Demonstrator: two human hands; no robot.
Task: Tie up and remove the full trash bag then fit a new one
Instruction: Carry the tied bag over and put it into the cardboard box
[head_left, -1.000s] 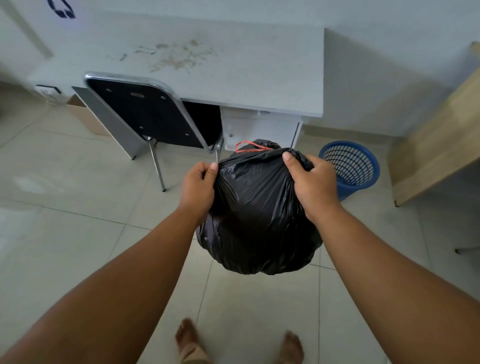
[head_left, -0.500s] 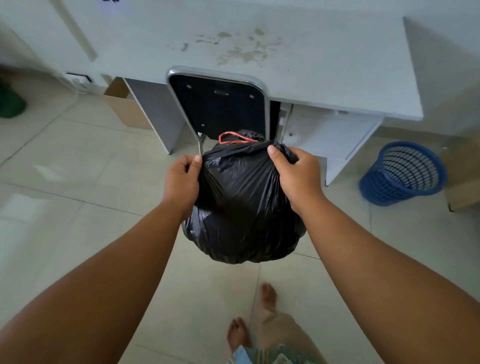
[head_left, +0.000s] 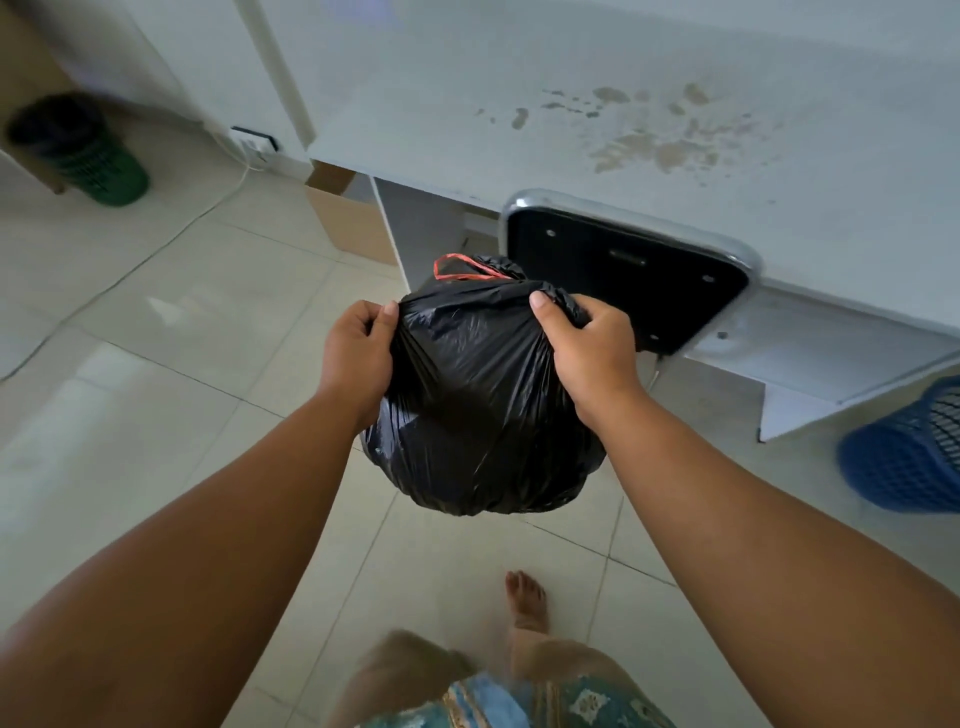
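A full black trash bag (head_left: 483, 410) hangs in the air in front of me, above the tiled floor. Its neck is gathered at the top, with a red drawstring loop (head_left: 457, 267) sticking out behind. My left hand (head_left: 356, 358) grips the bag's upper left side. My right hand (head_left: 592, 353) grips its upper right side, thumb across the top. The blue mesh waste basket (head_left: 909, 452) stands on the floor at the right edge, with no bag visible in it.
A white desk (head_left: 623, 130) with brown stains fills the upper right. A black chair back (head_left: 623, 275) with a chrome rim is tucked under it. A cardboard box (head_left: 343, 218), a wall socket with white cable (head_left: 252, 143) and a green basket (head_left: 88, 156) lie to the left. My bare foot (head_left: 527, 597) is below.
The view has swung left: desk, chair and blue basket have slid right, and the green basket has come into view. Both hands keep the same grip on the bag.
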